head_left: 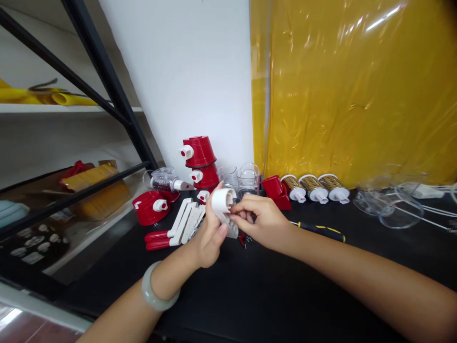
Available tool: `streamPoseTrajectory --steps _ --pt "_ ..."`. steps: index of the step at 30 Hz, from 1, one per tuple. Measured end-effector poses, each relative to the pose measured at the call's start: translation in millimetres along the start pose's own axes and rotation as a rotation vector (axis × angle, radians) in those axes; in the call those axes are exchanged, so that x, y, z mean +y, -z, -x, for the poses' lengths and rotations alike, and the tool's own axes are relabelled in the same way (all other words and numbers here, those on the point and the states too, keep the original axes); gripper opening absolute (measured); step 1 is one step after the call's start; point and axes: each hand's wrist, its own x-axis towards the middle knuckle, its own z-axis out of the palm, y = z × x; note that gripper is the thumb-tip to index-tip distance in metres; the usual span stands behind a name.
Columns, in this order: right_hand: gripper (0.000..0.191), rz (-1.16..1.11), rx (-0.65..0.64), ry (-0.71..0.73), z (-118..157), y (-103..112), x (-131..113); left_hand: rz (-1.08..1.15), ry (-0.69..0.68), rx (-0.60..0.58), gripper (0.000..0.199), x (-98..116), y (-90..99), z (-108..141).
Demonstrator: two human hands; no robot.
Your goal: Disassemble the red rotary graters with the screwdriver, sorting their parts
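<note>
My left hand [210,233] is wrapped round a white plastic housing [222,200] with a round open end, held up above the black table. At its open side, the fingers of my right hand [262,219] are pinched together; whatever sits between the fingertips is hidden. Just below the hands lie a small red part [242,239] and a few tiny metal pins or screws. To the right of my right hand, a screwdriver [323,231] with a black and yellow handle rests on the table, partly behind my forearm.
Red-handled white cranks [174,227] lie to the left beside a red base [150,208]. Stacked red bases [200,151] stand behind. Several metal grater drums [314,188] and clear plastic parts [387,200] line the back. A black-framed shelf [117,109] borders the left.
</note>
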Motion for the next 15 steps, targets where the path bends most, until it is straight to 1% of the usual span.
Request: streamPoseTrajectory --steps 2,6,11,13,15 --pt "0.009 -0.016 0.015 -0.011 1.8 -2.2 0.0 -0.075 -0.047 -0.027 0.073 0.9 -1.0 0.7" --pt "0.006 -0.015 0.064 -0.054 5.6 -6.6 -1.9 -0.170 -0.074 -0.054 0.080 2.6 -3.5 0.9" --pt "0.010 -0.013 0.104 -0.090 8.5 -7.9 -3.6 -0.384 -0.113 -0.102 0.093 4.7 -5.5 2.2" --pt "0.012 -0.021 0.100 -0.095 8.8 -7.9 -2.2 -0.425 -0.110 -0.119 0.100 4.6 -5.9 2.5" --pt "0.014 -0.035 0.090 -0.089 9.2 -8.6 0.2 -0.420 -0.107 -0.109 0.102 3.6 -6.0 2.7"
